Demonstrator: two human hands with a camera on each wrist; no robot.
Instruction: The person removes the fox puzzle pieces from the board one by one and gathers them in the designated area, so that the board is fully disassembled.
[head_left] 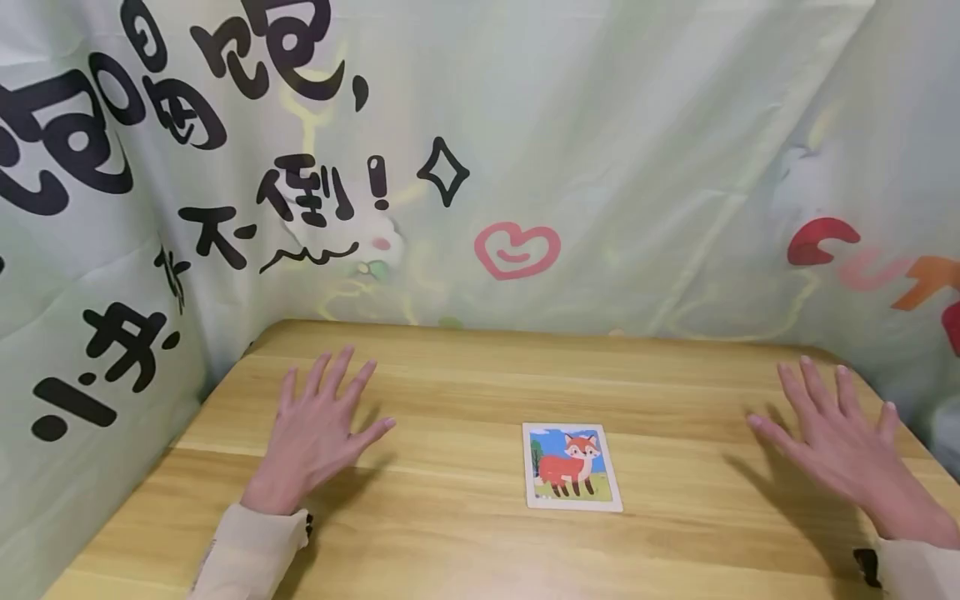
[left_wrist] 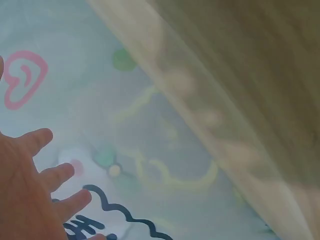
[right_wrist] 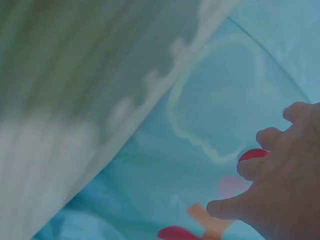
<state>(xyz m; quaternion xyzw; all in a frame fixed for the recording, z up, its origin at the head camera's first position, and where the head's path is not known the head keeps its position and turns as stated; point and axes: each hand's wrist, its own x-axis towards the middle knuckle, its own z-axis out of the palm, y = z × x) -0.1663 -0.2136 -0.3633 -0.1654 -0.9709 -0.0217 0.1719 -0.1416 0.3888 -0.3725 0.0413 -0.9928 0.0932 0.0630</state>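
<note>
Head view: the fox picture card (head_left: 572, 467) lies on the wood-grain tabletop (head_left: 450, 533), the left hand (head_left: 318, 437) at its nine o'clock, the right hand (head_left: 843, 454) at three, both spread, holding nothing; its flatness could make a pinch skid. Left wrist view: splayed fingers (left_wrist: 74, 204), empty. Right wrist: likewise.

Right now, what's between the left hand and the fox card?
Nothing but bare wooden tabletop lies between the left hand and the fox card, as the head view shows.
</note>
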